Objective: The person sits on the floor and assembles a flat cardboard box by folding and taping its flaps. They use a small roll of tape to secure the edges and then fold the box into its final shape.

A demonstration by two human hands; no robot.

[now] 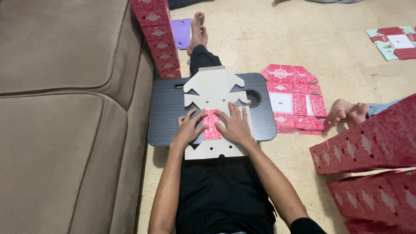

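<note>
**A:** Where is the piece being worked on?

**B:** A flat die-cut cardboard box blank [214, 93], pale grey side up, lies on the dark grey lap-desk tabletop [164, 108] across the person's legs. Its near edge overhangs the tabletop toward the body. A red patterned flap [212, 125] is folded over at its middle.

**A:** And the hands?

**B:** Both are spread flat, palms down, clamped on nothing. The left hand [189, 126] presses the blank just left of the red flap; the right hand [236, 125] presses along the flap's right edge. They sit close together with the flap between them.

**A:** How far along does it look?

**B:** Early, I'd judge. One panel is turned in; the shaped tabs at the far end and the near panel lie unfolded, so most of the creasing seems left.

**A:** What's around it?

**B:** To the right on the floor, a stack of flat red patterned blanks [294, 97], print side up. Along the brown sofa [65, 108], a leaning column of folded red boxes [159, 39]; more long rows of folded red boxes [368, 143] at the right. I can't tell whether anything is inside them. Another person's bare feet [346, 112] rest just beside the flat stack.
</note>
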